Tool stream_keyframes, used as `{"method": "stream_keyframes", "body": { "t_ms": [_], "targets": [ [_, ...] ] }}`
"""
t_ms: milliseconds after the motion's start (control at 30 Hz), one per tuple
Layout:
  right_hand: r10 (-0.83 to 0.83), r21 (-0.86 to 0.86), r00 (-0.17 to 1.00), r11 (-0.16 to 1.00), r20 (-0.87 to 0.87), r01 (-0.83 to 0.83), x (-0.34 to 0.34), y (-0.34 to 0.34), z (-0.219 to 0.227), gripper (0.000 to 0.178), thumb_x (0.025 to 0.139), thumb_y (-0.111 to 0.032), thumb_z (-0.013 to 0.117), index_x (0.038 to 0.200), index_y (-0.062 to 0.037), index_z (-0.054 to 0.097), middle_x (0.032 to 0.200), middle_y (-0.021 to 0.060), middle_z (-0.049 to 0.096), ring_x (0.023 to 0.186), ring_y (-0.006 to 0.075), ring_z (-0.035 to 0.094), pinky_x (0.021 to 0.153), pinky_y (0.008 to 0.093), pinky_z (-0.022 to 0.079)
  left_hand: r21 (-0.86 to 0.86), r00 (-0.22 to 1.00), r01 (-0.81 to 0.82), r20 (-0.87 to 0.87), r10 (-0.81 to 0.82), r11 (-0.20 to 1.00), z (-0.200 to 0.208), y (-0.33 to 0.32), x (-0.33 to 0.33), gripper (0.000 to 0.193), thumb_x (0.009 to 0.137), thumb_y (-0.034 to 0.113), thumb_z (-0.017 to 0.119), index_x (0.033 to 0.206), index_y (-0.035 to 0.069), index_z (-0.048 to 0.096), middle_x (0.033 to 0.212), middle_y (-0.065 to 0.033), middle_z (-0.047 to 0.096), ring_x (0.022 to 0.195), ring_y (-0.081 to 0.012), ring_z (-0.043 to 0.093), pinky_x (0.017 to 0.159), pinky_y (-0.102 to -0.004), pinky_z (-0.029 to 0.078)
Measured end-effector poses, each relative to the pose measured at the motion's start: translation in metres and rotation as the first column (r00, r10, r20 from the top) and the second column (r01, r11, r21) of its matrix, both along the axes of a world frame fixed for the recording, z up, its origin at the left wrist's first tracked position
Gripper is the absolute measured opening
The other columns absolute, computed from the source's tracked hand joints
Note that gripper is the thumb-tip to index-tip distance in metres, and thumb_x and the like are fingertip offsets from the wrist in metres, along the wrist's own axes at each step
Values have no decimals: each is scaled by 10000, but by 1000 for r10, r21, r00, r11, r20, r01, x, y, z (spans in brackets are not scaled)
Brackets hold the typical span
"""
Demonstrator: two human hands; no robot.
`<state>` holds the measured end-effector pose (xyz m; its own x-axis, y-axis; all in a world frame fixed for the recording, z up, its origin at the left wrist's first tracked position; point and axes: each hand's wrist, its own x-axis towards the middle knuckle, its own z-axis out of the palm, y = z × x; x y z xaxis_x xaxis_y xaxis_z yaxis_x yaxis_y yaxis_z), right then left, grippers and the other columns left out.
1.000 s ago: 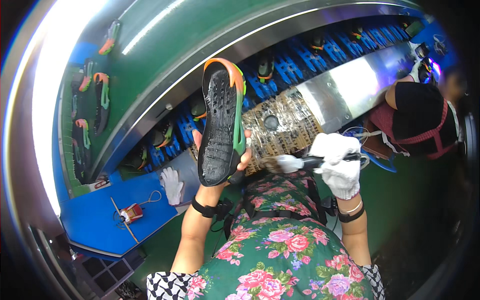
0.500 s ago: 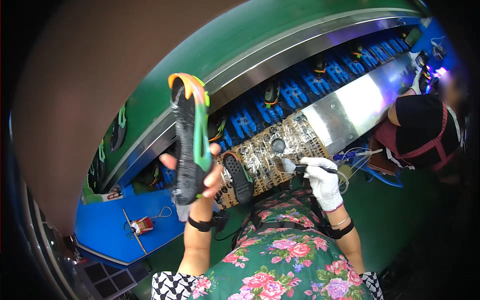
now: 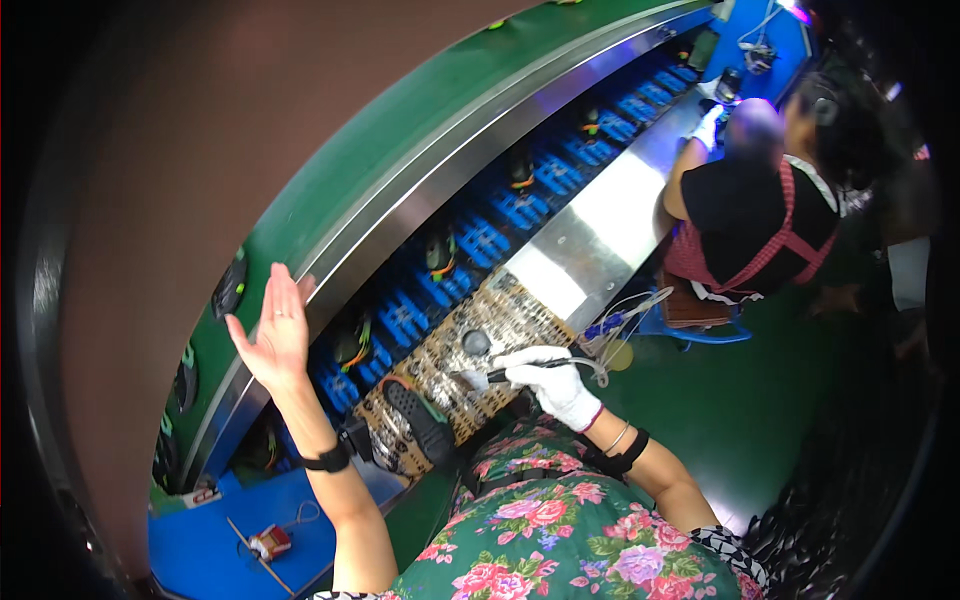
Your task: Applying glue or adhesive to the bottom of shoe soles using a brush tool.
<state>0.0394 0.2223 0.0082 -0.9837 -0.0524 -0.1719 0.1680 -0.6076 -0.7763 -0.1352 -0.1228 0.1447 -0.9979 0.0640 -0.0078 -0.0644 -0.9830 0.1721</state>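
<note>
My left hand (image 3: pixel 275 335) is bare and empty, fingers stretched out, raised over the metal edge of the green belt. A black shoe with bright green trim (image 3: pixel 230 285) lies on the belt just left of it. My right hand (image 3: pixel 555 388), in a white glove, is closed round the black handle of a flat brush (image 3: pixel 482 380). The brush's bristles point left, over the tape-covered cardboard (image 3: pixel 530 318). On that cardboard stand a small round black dish (image 3: pixel 476 342) and a dark clog with holes in its upper (image 3: pixel 420 420).
Blue racks (image 3: pixel 480 240) carrying several shoes run beneath the green belt (image 3: pixel 330 205). A co-worker (image 3: pixel 750 210) sits at the right beside a metal plate (image 3: pixel 590 235). A blue table (image 3: pixel 200 545) with a red-and-white object (image 3: pixel 268 543) stands lower left. Cables (image 3: pixel 630 320) hang near my right hand.
The black, green and orange shoe is gone from my left hand, which has opened and moved left toward the belt. My right hand still holds the brush. The whole view has shifted.
</note>
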Motion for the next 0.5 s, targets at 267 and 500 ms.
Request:
{"method": "stream_keyframes", "body": {
  "t_ms": [267,500],
  "targets": [
    [-72,-34,995,997,67,75,-11,32,3,210,861,70,673,1061,76,735,1075,166,738,945,214,712,821,297,585,-664,876,379,33,-481,645,37,146,-76,592,979,322,603,1456,-7,479,1386,-202,580,1277,-307,563,1045,-414,467],
    [-194,15,981,981,-6,194,-6,66,1,180,848,73,668,1010,55,743,1075,179,744,909,193,714,748,270,579,-993,842,66,5,-539,94,50,311,-222,672,983,314,634,1516,-9,384,1339,-156,594,1178,-253,606,990,-360,475]
  ]
}}
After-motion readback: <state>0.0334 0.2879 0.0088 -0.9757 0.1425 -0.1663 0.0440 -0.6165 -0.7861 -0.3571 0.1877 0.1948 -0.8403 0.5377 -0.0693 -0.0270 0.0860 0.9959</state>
